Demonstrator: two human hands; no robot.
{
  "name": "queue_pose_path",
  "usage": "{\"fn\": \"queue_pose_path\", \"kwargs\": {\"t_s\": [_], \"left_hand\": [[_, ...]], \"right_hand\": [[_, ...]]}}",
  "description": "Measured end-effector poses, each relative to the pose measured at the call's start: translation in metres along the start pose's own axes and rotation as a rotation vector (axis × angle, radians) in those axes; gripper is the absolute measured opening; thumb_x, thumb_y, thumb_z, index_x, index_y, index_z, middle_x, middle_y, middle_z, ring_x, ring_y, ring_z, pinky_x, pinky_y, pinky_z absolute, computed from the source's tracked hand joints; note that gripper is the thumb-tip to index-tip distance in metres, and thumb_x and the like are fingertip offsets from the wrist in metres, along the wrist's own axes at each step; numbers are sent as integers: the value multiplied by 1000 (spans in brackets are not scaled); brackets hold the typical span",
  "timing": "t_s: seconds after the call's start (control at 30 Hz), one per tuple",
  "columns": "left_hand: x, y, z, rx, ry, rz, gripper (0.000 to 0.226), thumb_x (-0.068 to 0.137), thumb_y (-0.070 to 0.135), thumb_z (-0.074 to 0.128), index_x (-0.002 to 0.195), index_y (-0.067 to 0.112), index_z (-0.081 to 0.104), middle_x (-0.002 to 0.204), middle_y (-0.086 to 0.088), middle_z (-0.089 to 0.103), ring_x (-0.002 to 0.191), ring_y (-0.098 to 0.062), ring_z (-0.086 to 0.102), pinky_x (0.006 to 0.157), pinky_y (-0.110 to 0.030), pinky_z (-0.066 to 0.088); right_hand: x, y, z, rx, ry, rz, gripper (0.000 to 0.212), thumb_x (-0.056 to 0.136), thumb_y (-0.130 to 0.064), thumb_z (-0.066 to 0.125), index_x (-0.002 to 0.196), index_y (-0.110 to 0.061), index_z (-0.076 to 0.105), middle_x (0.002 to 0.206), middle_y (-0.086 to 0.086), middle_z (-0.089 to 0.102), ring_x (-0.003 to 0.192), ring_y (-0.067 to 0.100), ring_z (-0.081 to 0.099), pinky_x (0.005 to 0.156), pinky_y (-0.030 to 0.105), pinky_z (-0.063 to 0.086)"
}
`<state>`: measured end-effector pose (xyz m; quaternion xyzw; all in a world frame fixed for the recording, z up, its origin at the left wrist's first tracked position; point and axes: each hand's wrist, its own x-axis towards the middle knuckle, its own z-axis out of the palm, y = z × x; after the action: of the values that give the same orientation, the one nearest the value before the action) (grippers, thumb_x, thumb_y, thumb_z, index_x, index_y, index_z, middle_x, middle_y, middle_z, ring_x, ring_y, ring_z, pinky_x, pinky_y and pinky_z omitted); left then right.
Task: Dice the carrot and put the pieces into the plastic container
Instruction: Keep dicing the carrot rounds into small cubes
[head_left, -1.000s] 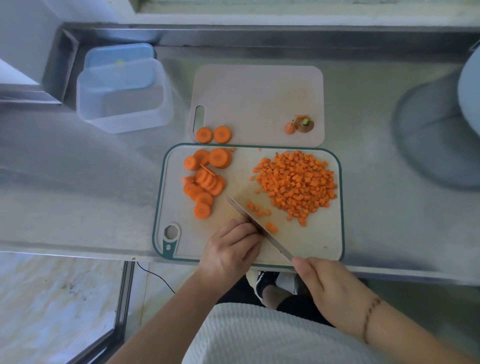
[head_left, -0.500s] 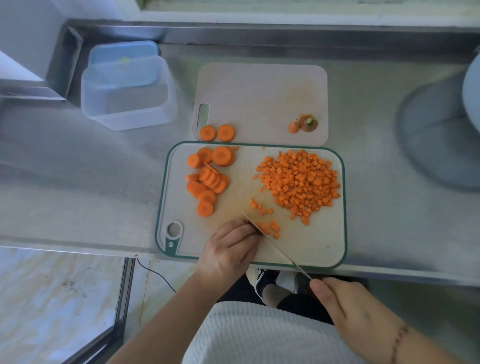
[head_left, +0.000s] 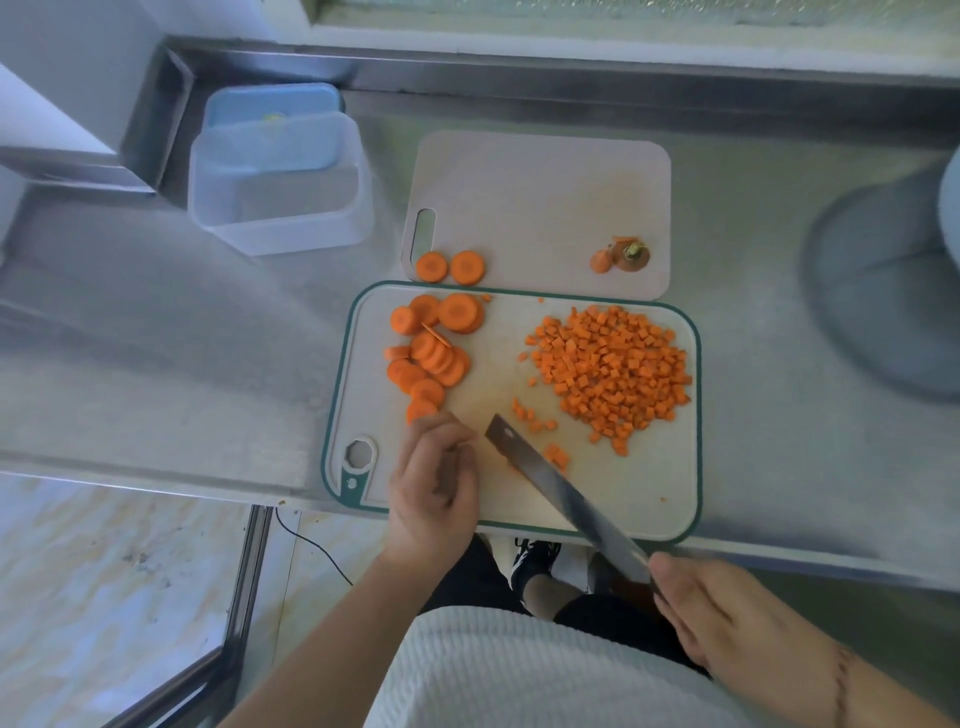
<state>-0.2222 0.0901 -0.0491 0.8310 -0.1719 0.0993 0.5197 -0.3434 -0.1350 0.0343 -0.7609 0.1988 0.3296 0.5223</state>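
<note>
Two hands work over the green-rimmed cutting board: the left hand curls toward carrot slices, the right hand grips a knife beside the diced carrot, the plastic container well apart.

A single wide-angle head camera looks steeply down and forward from close above the steel bench, taking in the green-rimmed cutting board, the wearer's forearms, and the floor below.
</note>
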Motion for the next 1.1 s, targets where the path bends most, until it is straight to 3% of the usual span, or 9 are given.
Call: {"fn": "queue_pose_path", "kwargs": {"t_s": [0.07,0.17,0.3,0.37,0.53,0.63,0.8,1.0,1.1], "left_hand": [[1,2,0,-27,46,-68,19,88,-1,46,101,-4,58,98,-12,56,93,-15,57,78,-21,46],[2,4,-1,-64,26,-66,30,83,-3,40,108,7,53,99,-12,55,94,-23,57,79,-24,48],[2,5,0,-4,-11,-37,27,80,-13,44,104,-11,56,101,-14,54,102,-8,53,89,-15,43],[2,3,2,33,-32,-46,25,80,-16,50,103,-11,58,103,-12,55,104,-7,54,88,-16,44],[1,-4,3,142,-137,86,22,80,-12,65,100,-2,67,102,-8,62,89,-17,58,80,-20,49],[-2,-13,-3,246,-281,245,12,86,-6,69,96,0,70,95,-8,69,85,-25,63,79,-33,55],[20,-13,5,226,-383,275,13,93,7,58,96,7,71,93,-5,72,82,-23,66,70,-34,56],[57,10,41,139,-486,98,33,85,16,46,99,8,75,101,-9,73,87,-22,71,70,-30,55],[66,13,37,52,-511,135,31,85,11,48,101,9,74,103,-5,73,91,-16,68,75,-28,54]], "right_hand": [[5,-2,8,-16,-39,16,52,91,-57,35,63,-13,42,55,-9,41,57,2,40,63,24,40],[12,-13,11,1,-38,-6,51,88,-59,33,63,-14,40,55,-7,39,50,2,38,56,15,33],[15,-22,-13,127,37,143,52,86,-58,30,65,-11,37,45,-3,27,36,10,24,39,20,25],[18,-22,-25,216,48,218,54,84,-64,30,67,-13,35,49,-1,22,37,11,16,41,16,13],[19,-24,-29,256,-4,241,56,85,-67,29,72,-13,37,55,3,21,40,12,14,44,17,10],[10,-26,-24,142,28,111,58,84,-66,27,67,-12,39,45,-5,29,34,7,25,35,17,20],[-7,-10,-26,-307,262,-115,77,74,-87,7,66,-22,47,57,-2,56,55,8,54,54,25,41],[-17,-13,-37,-655,398,-58,74,69,-77,-5,88,-28,48,80,-5,60,76,11,57,66,28,42],[-16,-13,-39,-715,427,-4,72,72,-78,-3,97,-31,46,97,-3,67,92,13,63,69,28,41]]}}
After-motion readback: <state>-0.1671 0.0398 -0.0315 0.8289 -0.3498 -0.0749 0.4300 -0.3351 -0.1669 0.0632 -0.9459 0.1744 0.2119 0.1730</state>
